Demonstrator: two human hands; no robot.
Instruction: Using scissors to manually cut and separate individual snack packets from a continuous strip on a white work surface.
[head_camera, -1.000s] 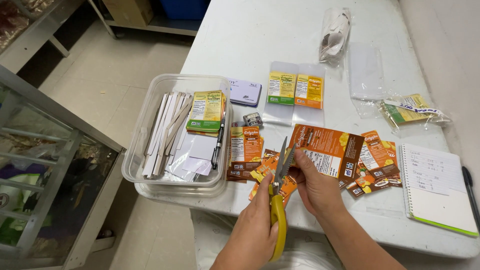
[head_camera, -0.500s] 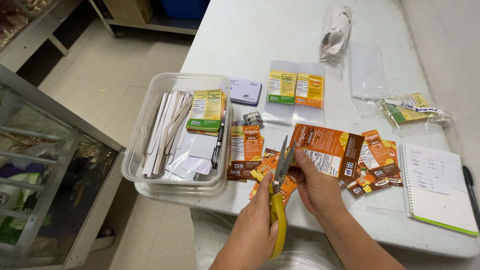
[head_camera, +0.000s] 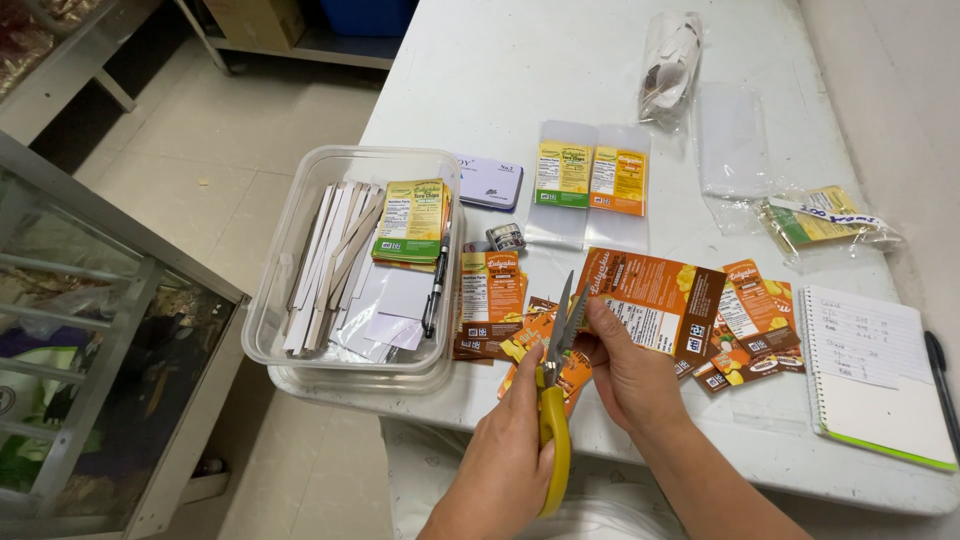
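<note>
My left hand (head_camera: 505, 462) grips yellow-handled scissors (head_camera: 553, 400), their blades parted and pointing up at the left edge of an orange printed label sheet (head_camera: 655, 298). My right hand (head_camera: 625, 370) pinches that sheet by its lower left corner and holds it just above the white table (head_camera: 560, 80). Under both hands lie several cut orange labels (head_camera: 490, 295). More orange labels (head_camera: 755, 320) are piled to the right of the sheet.
A clear plastic bin (head_camera: 290, 250) at the table's left edge holds white strips, a green label stack and a pen. Two bagged labels (head_camera: 588, 180), a small tape roll (head_camera: 505, 237), plastic bags, a spiral notebook (head_camera: 875, 375) and a glass cabinet (head_camera: 90, 340) surround the spot.
Almost nothing has shifted; the scissors stay at the left edge of the orange sheet and both hands keep their hold.
</note>
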